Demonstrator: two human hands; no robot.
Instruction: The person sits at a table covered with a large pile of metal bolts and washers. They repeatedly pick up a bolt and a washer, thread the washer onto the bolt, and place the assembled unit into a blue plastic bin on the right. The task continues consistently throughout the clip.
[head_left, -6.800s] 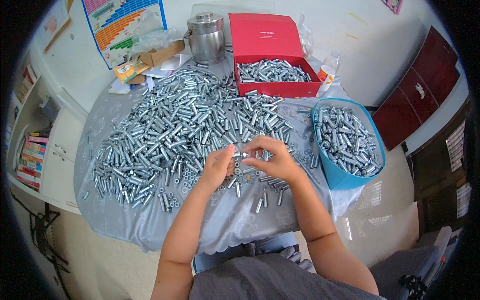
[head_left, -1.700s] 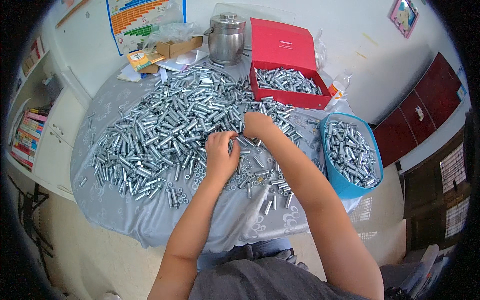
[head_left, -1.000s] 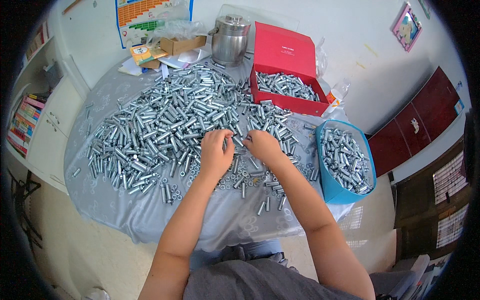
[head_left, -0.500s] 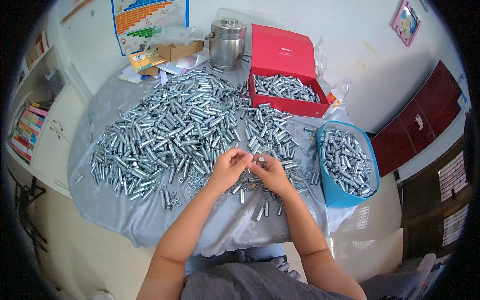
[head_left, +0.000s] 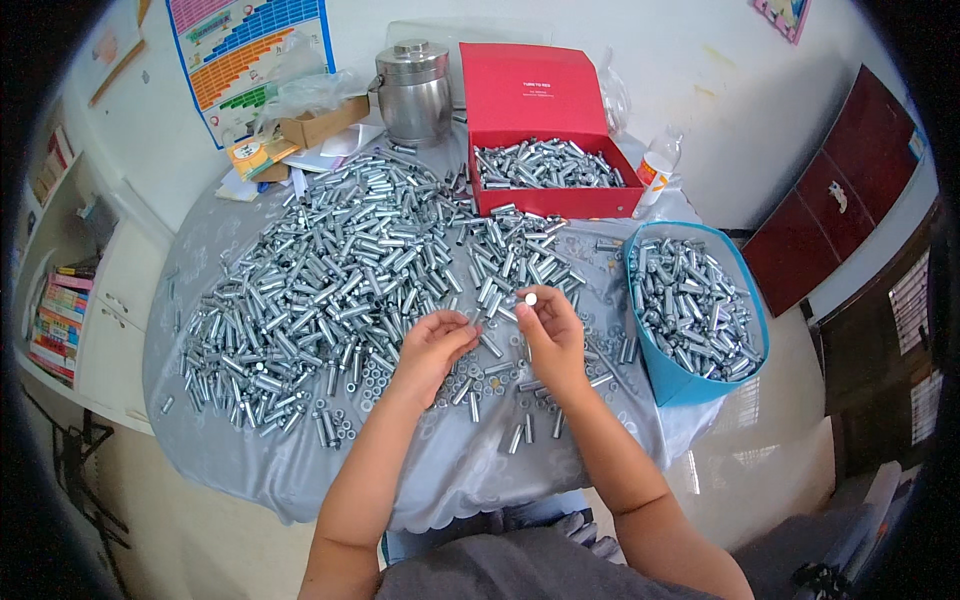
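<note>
Small white print on red box lid; bottle has orange-white label; wall chart printed in coloured rows. Right hand pinches metal cylinder, round end up, above loose pile. Left hand half-curled beside it, thumb near index; can't tell if gripping anything.

With both forearms extended, the left hand and right hand stand apart, fingers bent, the left's seemingly pinched.
</note>
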